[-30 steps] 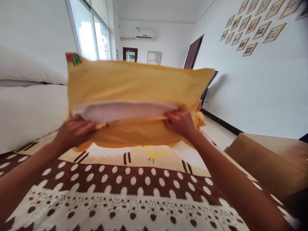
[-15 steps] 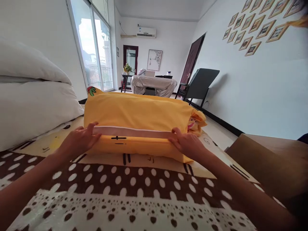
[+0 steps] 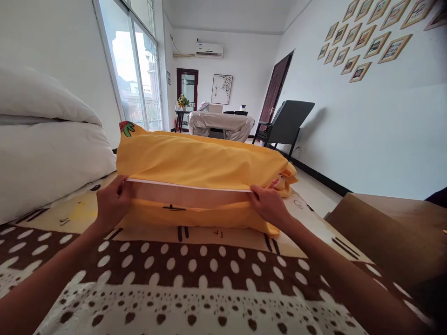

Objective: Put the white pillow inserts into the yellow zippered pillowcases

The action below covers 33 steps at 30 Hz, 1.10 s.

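A long bundle of folded yellow bedding (image 3: 202,158) lies across the patterned bedspread in front of me. Along its front runs a pinkish strip (image 3: 188,194) under a thin white edge, with a black mark on the yellow fabric below. My left hand (image 3: 113,200) grips the left end of that edge, thumb up and fingers curled. At the right end, my right hand (image 3: 268,203) pinches the same edge between thumb and fingers. Bunched patterned cloth (image 3: 284,181) shows at the bundle's right end. Some of my fingertips are hidden behind the fabric.
White pillows or quilts (image 3: 49,163) are piled on the left. The bedspread (image 3: 195,274) has brown, white and spotted bands. A cardboard box (image 3: 380,237) stands at the right. Farther back are a dark chair (image 3: 289,121) and a plastic-covered table (image 3: 223,122).
My left hand has moved left and its fingers have closed on the edge. The upper fabric edge is lifted, and the pinkish strip shows wider. My right hand has barely moved.
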Available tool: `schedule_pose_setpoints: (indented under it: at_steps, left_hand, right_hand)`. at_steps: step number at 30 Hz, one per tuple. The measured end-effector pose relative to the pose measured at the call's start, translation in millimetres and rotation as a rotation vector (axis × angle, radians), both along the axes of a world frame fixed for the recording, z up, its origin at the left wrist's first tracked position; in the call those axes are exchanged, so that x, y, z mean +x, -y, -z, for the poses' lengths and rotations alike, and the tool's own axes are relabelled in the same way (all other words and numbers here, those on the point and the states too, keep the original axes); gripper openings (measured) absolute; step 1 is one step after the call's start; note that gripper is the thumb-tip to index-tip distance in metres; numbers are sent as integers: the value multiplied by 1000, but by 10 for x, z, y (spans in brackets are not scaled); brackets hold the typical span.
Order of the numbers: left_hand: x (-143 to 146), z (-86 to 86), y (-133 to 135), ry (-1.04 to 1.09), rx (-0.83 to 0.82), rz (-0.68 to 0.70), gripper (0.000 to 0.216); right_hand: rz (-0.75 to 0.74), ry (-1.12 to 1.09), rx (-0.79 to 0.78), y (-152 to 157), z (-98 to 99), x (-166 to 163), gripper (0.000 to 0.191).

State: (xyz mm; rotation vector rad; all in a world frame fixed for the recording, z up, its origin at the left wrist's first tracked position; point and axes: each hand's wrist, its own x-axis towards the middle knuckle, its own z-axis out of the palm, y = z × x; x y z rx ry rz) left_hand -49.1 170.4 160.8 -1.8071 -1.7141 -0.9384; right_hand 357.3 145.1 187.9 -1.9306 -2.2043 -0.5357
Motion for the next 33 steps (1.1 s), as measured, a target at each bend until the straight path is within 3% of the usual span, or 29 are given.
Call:
schedule_pose_setpoints:
  at_steps: [4,6,9,13,17,22,27,33]
  left_hand:
    - [-140,103,33,-214,-94,315,50]
    - [-201,139,85,-381,-146,472,49]
    - [-244,152,204,-716,-69,579,46]
    - [-267,143,317,-927,48,564,16]
    - [-271,160,307,-868,132,581,23]
    - [-141,207,273,-634,293,609,12]
    - [70,231,195,-488,373,621,16]
    - [251,130,-12,-394,303,565,21]
  right_hand:
    - [-371,107,-133,124,122,137,38]
    - [-470,223,-133,182,199,165,33]
    - [-486,364,-8,233,268,148,13]
    - [-548,460,306,287,221,101,17]
    - [-675,469,447,324,172,153,23]
    - [-713,365,400,295,294,346,25]
    - [-676,202,242,354,459,482,27]
    - [-620,-200,-131,460,500,576,33]
